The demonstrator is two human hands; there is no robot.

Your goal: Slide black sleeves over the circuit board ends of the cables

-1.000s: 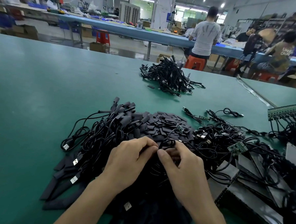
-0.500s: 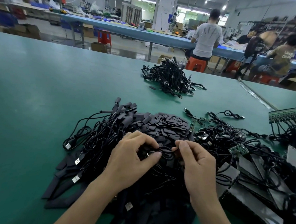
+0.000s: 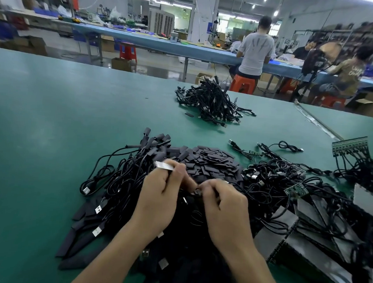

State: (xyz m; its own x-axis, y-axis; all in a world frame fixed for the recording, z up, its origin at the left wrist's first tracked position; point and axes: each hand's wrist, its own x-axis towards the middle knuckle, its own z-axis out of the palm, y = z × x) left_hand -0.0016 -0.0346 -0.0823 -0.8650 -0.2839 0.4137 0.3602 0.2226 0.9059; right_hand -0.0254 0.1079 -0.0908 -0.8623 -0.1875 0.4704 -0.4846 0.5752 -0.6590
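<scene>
My left hand (image 3: 160, 197) grips a flat sleeve (image 3: 163, 165) that sticks out up and to the left from its fingers; the sleeve is blurred and shines pale. Close beside it, my right hand (image 3: 223, 206) pinches a small dark cable end (image 3: 197, 192) between thumb and fingers. Both hands hover over a heap of black cables (image 3: 118, 181). Just beyond them lies a mound of loose black sleeves (image 3: 210, 161). To the right, a tangle of cables with small green circuit boards (image 3: 296, 190) spreads over the green table (image 3: 52, 134).
A second pile of black cables (image 3: 213, 103) lies farther back in the middle. Grey foil bags (image 3: 305, 245) are stacked at the right. A green strip of joined boards (image 3: 350, 145) stands at the far right. People sit at a blue bench (image 3: 186, 47) behind.
My hands have drawn together. The left hand now holds a sleeve raised above the pile, and the right hand's fingers have closed on a cable end next to it.
</scene>
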